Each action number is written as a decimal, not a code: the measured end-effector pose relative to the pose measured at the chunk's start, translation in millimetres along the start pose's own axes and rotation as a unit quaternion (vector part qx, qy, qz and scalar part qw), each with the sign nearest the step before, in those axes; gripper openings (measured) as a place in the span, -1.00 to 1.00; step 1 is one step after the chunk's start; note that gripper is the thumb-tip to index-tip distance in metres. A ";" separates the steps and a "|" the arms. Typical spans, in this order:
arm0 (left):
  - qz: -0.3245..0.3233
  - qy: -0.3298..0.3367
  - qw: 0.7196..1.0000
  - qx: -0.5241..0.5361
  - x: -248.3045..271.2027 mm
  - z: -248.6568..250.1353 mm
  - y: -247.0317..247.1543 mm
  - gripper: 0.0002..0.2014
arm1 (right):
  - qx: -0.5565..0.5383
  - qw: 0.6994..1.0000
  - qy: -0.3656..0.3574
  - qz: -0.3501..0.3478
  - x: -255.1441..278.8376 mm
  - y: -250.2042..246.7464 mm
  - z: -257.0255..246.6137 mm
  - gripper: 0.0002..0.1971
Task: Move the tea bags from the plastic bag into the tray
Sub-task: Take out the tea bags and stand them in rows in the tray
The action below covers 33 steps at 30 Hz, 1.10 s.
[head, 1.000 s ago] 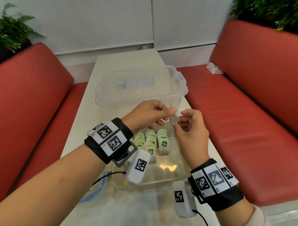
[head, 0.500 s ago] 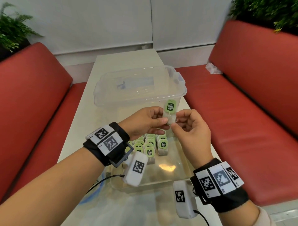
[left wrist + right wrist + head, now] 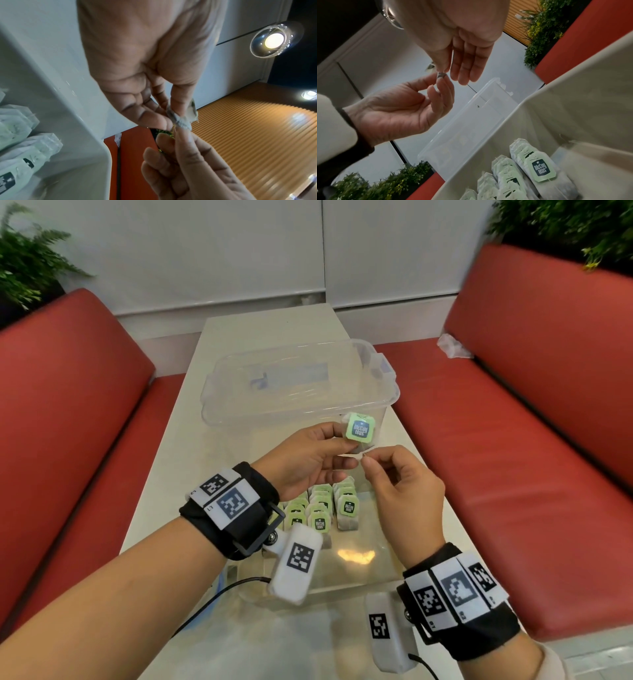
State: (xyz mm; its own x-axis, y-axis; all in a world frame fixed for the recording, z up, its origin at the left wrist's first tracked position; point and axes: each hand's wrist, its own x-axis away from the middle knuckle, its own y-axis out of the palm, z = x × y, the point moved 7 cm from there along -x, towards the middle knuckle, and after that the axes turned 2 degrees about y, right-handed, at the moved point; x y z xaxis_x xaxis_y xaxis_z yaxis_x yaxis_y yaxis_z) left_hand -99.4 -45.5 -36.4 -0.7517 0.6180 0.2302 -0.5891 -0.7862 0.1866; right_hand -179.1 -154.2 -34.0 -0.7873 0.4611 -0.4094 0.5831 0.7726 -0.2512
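A tea bag point(image 3: 359, 430) with a green tag is held up over the far end of the clear tray point(image 3: 368, 578). My left hand point(image 3: 346, 446) pinches it between thumb and fingers. My right hand point(image 3: 365, 457) pinches its lower edge from the right. In the left wrist view the tea bag point(image 3: 184, 121) is crumpled between both hands' fingertips. Rows of tea bags point(image 3: 322, 510) with green tags stand in the tray, seen too as tea bags point(image 3: 537, 169) in the right wrist view. The plastic bag point(image 3: 294, 645) lies flat on the table near me.
A bigger clear plastic box point(image 3: 298, 381) stands just beyond the hands on the narrow white table point(image 3: 164, 494). Red benches point(image 3: 496, 460) flank the table on both sides. A crumpled white scrap point(image 3: 454, 347) lies on the right bench. Plants stand in the far corners.
The tea bag has come up between my hands and its green tag now faces me. Both hands rose slightly and kept their pinch.
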 end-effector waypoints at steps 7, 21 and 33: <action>0.007 -0.002 0.996 -0.083 0.7 -2.8 -3.5 -0.93 | 0.063 0.998 0.009 -0.009 3.7 -1.2 5.4 -0.58; -0.048 0.058 0.910 -0.409 -11.9 0.3 -1.8 -0.70 | 0.133 0.981 0.077 -0.119 -7.1 5.4 30.3 -0.93; -0.126 -0.109 0.772 -0.613 -65.0 -59.0 5.3 -0.87 | 0.288 0.909 0.192 -0.230 28.9 0.2 91.0 -0.29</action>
State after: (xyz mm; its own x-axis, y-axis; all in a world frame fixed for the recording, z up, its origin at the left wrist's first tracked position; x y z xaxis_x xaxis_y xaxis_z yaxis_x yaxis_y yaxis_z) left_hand -71.1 -90.1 -106.8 -0.5791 0.6327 0.5142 -0.6464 0.0280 -0.7625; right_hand -183.6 -180.4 -125.7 -0.9219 0.3507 0.1646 0.0948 0.6162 -0.7818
